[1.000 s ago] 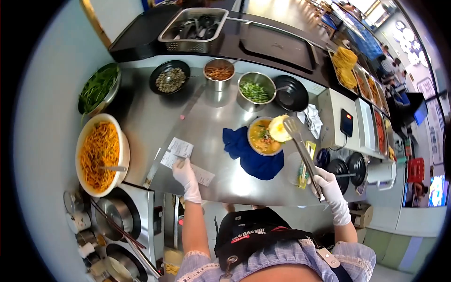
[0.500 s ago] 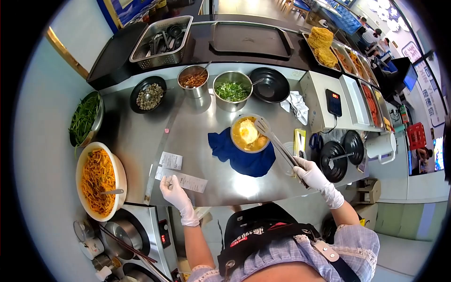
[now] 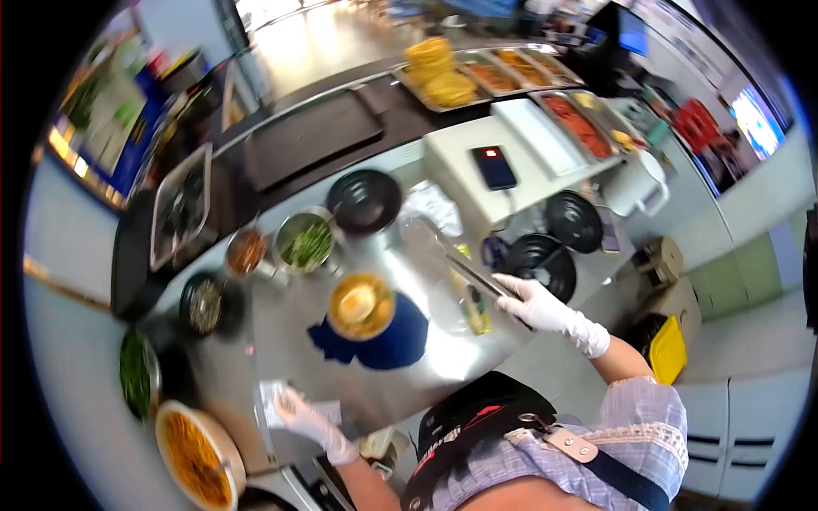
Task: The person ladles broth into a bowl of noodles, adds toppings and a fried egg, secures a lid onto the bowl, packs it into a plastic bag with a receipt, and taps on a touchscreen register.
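Observation:
My right hand, in a white glove, is closed around metal tongs that point up and left over the counter. To their left sits a round bowl of soup with a fried egg. The bowl rests at the edge of a dark blue cloth. My left hand, also gloved, is over printed paper slips, touching them with its fingers extended; motion blur softens the fingertips. A yellow packet lies beneath the tongs, beside a clear round lid or container.
Behind the bowl stand a pot of chopped greens, a smaller metal pot and a black bowl. A large bowl of orange shreds is at the left front. A white box with a digital display and black bowls stand right.
The view has swung right, shifting the counter leftward in the picture. The tongs have moved from the bowl's rim to its right, over the yellow packet. My left hand stays at the slips.

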The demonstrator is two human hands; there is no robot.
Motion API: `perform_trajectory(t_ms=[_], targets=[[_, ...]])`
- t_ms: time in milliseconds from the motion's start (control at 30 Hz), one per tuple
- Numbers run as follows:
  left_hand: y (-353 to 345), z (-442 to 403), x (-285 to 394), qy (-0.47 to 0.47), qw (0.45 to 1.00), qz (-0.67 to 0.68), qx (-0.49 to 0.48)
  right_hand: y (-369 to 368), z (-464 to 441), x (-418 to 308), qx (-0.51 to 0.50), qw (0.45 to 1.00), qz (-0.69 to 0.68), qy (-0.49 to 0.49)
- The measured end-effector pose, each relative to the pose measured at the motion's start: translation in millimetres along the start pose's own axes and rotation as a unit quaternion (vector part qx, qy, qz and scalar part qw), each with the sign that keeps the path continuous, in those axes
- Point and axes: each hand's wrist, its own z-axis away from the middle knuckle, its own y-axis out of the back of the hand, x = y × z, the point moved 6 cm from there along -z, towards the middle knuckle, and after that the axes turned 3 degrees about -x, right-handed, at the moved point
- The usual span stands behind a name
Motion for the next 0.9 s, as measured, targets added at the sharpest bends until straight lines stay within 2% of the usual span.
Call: perform_trajectory(t_ms=[67,133,200,267,300,367,400,433,467,500,533,567,600,667,733,767,833,867,900], targets=[[-10,9,2,-0.036,0.999,-0.001,-0.009,59,-5,9,0.128,0.987,0.025,0.09],[-20,23,7,-0.063,0.998,-0.014,0.0,130,-21,34,0.278,0.931,0.13,0.199],[-30,35,4,-0.063,0.997,-0.039,0.0,198,-42,45,0.36,0.892,0.237,0.14],[-34,53,11,-0.111,0.99,-0.081,0.009,252,-77,63,0.394,0.864,0.284,0.131],[-36,58,6,-0.117,0.989,-0.085,0.003,279,-94,72,0.396,0.862,0.305,0.082],[-45,85,12,-0.077,0.994,-0.078,0.009,315,-136,93,0.363,0.86,0.358,0.021],[-51,99,17,-0.104,0.991,-0.082,0.008,329,-155,104,0.337,0.857,0.391,0.009],[-63,116,30,-0.129,0.981,-0.143,-0.003,341,-172,122,0.32,0.867,0.382,-0.02],[-69,120,11,-0.156,0.974,-0.163,-0.023,356,-190,136,0.314,0.871,0.375,-0.05],[-79,130,-4,-0.168,0.969,-0.174,-0.046,360,-197,135,0.311,0.868,0.382,-0.068],[-99,152,22,-0.229,0.951,-0.193,-0.074,359,-197,132,0.306,0.865,0.389,-0.09],[-111,159,-1,-0.181,0.956,-0.185,-0.135,354,-194,122,0.295,0.863,0.398,-0.104],[-132,176,16,-0.235,0.935,-0.189,-0.186,352,-189,116,0.288,0.858,0.408,-0.121],[-162,195,15,-0.217,0.919,-0.239,-0.227,350,-189,119,0.301,0.834,0.449,-0.113],[-173,199,14,-0.306,0.885,-0.31,-0.166,318,-162,75,0.372,0.756,0.537,-0.035],[-170,197,9,-0.303,0.886,-0.315,-0.155,294,-149,54,0.434,0.727,0.52,0.11],[-176,198,-4,-0.295,0.878,-0.324,-0.192,236,-129,27,0.369,0.836,0.318,0.253],[-184,201,-11,-0.265,0.878,-0.309,-0.252,192,-118,10,0.275,0.871,0.317,0.256],[-192,203,-19,-0.228,0.894,-0.289,-0.256,148,-108,1,0.207,0.869,0.329,0.307]])
